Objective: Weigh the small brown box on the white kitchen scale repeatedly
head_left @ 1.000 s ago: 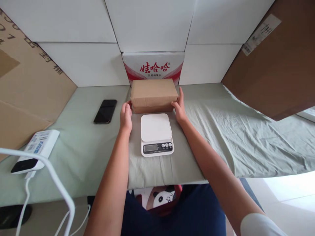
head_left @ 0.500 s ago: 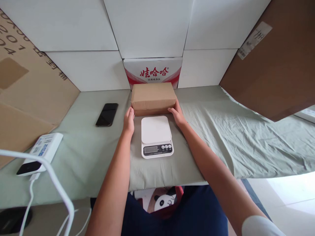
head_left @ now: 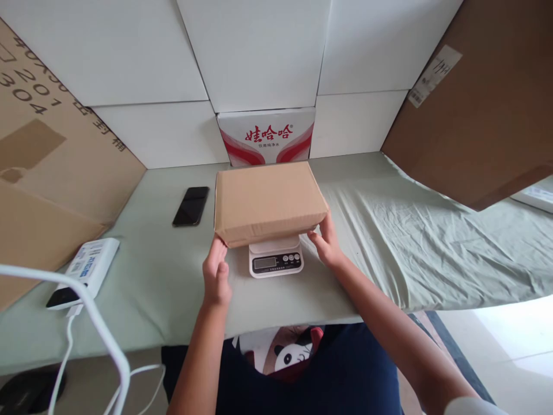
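The person is holding a closed brown cardboard box [head_left: 268, 202] with both hands over a small white kitchen scale [head_left: 276, 257], which is sitting near the front edge of the tabletop [head_left: 173, 276], about midway along it. The left hand [head_left: 216, 275] is cupping the box's near left corner from below, fingers tucked under the bottom edge and thumb up against the side. The right hand [head_left: 327, 245] is doing the same at the near right corner. So each grip is grasping the box by its lower edge, one to a side, which is keeping the wide, flat package level and steady.

The box is covering nearly all of the scale's platform, leaving only the display and buttons showing. Whether its underside is already resting on the platform or hanging just above it cannot be told from this view.

A green cloth is covering the tabletop. A black phone [head_left: 190, 205] is lying flat toward the back left, well apart from the scale, and a white power bank [head_left: 84, 271] with a cable is lying at the left edge. A red-and-white carton [head_left: 266, 135] is standing against the back wall, just behind the box.
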`<state>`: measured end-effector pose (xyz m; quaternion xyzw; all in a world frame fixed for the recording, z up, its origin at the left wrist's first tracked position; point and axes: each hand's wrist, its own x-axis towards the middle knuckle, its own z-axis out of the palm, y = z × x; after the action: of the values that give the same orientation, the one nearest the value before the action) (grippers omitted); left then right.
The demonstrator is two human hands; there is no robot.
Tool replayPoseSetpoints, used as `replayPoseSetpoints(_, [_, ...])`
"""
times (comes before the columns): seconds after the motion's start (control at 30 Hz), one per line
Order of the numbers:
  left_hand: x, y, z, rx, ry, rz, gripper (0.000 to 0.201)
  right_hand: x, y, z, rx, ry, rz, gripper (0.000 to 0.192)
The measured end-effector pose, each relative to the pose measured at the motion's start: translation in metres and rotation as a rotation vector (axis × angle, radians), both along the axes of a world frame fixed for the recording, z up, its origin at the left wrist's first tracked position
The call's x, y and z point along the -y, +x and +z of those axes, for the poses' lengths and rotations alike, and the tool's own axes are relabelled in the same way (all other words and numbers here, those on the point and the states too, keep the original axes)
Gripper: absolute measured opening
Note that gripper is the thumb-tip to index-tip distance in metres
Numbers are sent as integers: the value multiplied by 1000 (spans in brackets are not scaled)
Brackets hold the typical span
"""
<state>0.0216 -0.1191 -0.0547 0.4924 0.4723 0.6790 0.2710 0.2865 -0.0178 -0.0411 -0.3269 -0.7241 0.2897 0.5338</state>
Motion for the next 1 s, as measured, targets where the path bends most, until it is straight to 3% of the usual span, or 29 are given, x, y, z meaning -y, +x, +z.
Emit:
replayPoseSetpoints(0.1, [12, 0, -8, 26, -27, -10, 85, 14, 2, -3, 25, -9, -8, 82])
replayPoseSetpoints(0.5, [-1, -1, -8, 33, -65, -6, 82, 16, -2, -5, 10, 2, -78, 82])
replayPoseSetpoints(0.83, [2, 0, -2, 64, -15, 21, 83, 22, 4, 9, -156, -102, -54, 88])
replayPoseSetpoints(1.0, [6, 1, -6, 48, -90, -29, 85, 24, 2, 9, -91, -137, 27, 91])
